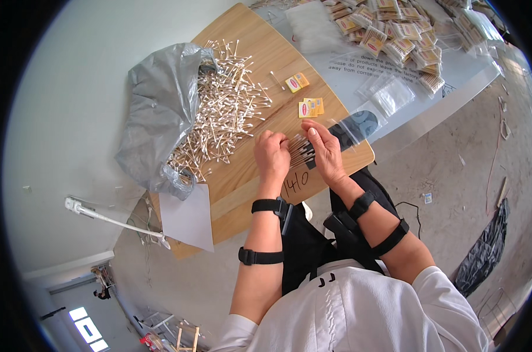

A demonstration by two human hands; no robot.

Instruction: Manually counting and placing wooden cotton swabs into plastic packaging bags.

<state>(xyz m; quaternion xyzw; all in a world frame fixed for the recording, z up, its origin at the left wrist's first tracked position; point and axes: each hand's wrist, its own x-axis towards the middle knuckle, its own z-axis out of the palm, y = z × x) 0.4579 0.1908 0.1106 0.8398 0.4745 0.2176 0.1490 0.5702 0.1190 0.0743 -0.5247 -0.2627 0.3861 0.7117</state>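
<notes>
Near the table's front edge, a bundle of wooden-stemmed cotton swabs (pixel 300 154) spans the gap between my hands. My left hand (pixel 272 155) has its fingers curled closed around one end. Cupped against the other end is my right hand (pixel 327 154), thumb up beside its fingers, so the bundle is held from both sides. Left of my hands, a large loose heap of cotton swabs (pixel 228 105) spills from a grey plastic bag (pixel 157 100). Just beyond my fingers lie small yellow cards (pixel 308 108) and another yellow card (pixel 297 82), with a lone swab beside it.
The wooden tabletop (pixel 225 220) carries a dark flat pad (pixel 351 134) right of my right hand. Clear plastic bags (pixel 392 97) lie beyond it on a grey surface, with many packed swab packets (pixel 395 32) farther back. A white sheet (pixel 186 217) overhangs the left edge.
</notes>
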